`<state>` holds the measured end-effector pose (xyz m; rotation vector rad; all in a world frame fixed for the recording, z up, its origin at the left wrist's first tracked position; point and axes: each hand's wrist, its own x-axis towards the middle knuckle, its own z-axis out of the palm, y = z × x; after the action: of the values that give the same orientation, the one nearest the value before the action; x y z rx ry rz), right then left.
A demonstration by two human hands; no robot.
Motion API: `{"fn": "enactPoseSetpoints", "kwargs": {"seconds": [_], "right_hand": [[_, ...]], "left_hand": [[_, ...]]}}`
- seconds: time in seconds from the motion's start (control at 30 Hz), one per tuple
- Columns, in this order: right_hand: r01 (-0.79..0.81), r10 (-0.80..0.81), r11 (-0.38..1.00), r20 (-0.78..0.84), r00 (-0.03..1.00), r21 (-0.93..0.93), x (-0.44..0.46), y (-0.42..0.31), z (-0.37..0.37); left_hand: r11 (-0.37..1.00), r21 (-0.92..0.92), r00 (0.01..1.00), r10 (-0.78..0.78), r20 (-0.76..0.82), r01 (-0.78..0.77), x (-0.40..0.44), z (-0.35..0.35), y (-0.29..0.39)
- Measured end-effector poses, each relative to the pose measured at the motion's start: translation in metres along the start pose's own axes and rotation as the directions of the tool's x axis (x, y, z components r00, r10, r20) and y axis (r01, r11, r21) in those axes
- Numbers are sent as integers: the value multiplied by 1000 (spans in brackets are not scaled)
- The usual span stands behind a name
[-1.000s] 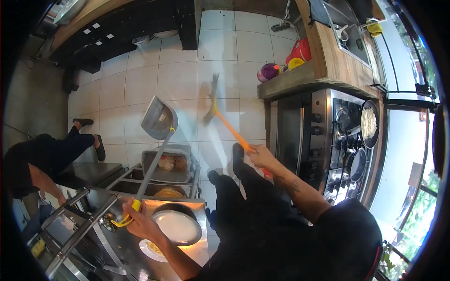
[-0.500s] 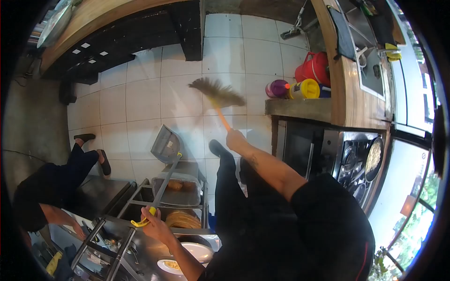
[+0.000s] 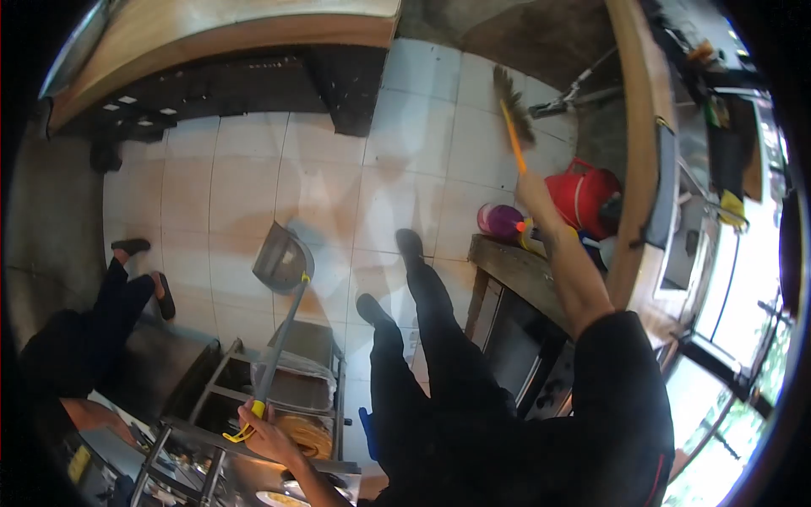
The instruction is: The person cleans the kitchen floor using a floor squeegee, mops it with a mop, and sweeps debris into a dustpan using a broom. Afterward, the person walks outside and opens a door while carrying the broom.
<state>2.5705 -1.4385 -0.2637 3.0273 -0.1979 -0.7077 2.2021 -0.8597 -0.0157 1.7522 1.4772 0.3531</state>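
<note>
My right hand (image 3: 534,193) is closed round the orange handle of a soft-bristled broom (image 3: 513,114). Its bristles spread over the white floor tiles near the far wall. Lower left, my left hand (image 3: 266,435) grips the yellow end of a long-handled dustpan (image 3: 284,258). The pan hangs at the far end of its grey pole, over or on the tiles; I cannot tell if it touches them. Close to my right forearm are a purple-lidded container (image 3: 500,221) and a red jug (image 3: 583,198).
A metal rack (image 3: 228,372) with trays and round brown items stands at lower left. Another person (image 3: 68,355) is at the far left. A dark-fronted counter (image 3: 253,84) runs along the back left. A floor squeegee (image 3: 553,108) leans near the broom. An oven (image 3: 524,363) is at right.
My right hand has swung the broom forward and right, toward the far corner. The camera view has shifted, and my feet have stepped. The dustpan remains in my left hand.
</note>
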Motion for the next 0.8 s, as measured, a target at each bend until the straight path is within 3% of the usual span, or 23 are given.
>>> {"fn": "enactPoseSetpoints", "kwargs": {"seconds": [0.07, 0.17, 0.23, 0.27, 0.37, 0.5, 0.57, 0.63, 0.7, 0.8], "right_hand": [[141, -139, 986, 31, 990, -84, 85, -9, 36], [261, -257, 958, 42, 965, -122, 110, -91, 64], [182, -189, 944, -3, 982, 276, 58, -128, 89], [145, -176, 956, 103, 979, 255, 24, -144, 84], [153, -242, 936, 263, 934, 317, -62, -156, -9], [100, -205, 962, 432, 879, 252, -87, -80, -83], [194, -235, 966, 264, 935, 170, -96, -41, -128], [181, -197, 980, 260, 945, 88, -72, -36, -193], [175, -186, 981, 143, 972, 89, 7, -4, -156], [128, -130, 991, 35, 991, 46, 151, -16, -119]], "left_hand": [[999, -10, 999, -33, -33, 33, -7, 22, 7], [1000, 3, 999, -18, -33, 19, -21, 63, 18], [998, -44, 998, -48, -38, 46, -27, 88, 29], [998, -48, 998, -42, -43, 40, -29, 93, 30], [998, -58, 1000, 8, 21, -7, -29, 104, 41], [999, -49, 1000, -16, 2, 16, -30, 99, 52], [996, -78, 1000, -31, 1, 31, -31, 101, 49], [996, -68, 998, -56, -16, 55, -39, 105, 49], [997, -35, 997, -74, -35, 73, -43, 106, 47], [997, -55, 997, -61, -52, 58, -47, 113, 36]]}}
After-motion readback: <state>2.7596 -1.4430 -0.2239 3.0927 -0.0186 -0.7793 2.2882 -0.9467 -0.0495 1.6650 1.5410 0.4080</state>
